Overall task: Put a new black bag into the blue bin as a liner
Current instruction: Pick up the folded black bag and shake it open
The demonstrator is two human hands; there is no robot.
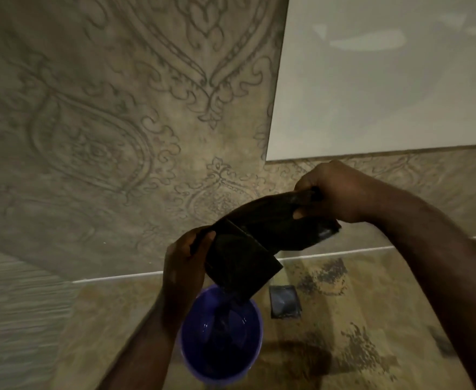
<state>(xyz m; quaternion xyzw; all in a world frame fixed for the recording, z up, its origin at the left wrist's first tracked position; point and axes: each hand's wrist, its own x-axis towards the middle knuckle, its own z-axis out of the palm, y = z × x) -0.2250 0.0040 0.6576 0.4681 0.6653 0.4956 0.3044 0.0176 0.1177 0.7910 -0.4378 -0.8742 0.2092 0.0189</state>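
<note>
From the head camera, the left hand is closed on the lower, still-folded end of the black bag, thumb on top of the folded square. The right hand is closed too, pinching the bag's upper end, higher and further to the right, so the plastic stretches in a slanting band between the two. The bag is only partly opened: creases show where it was folded, and the lower block is still a flat packet.

Directly below the hands stands the blue bin on the patterned floor, its mouth facing up. The inside looks dark and glossy at the bottom; whether anything lies in it cannot be told. Just to the right of the bin, on the floor, lies a small dark folded packet, possibly another bag. A tiled wall rises behind.

Judged from this, the task is at an early stage: the bag is picked up and being unfolded. Still to do are finding its mouth, shaking it open, lowering it into the bin and turning the edge over the rim.
</note>
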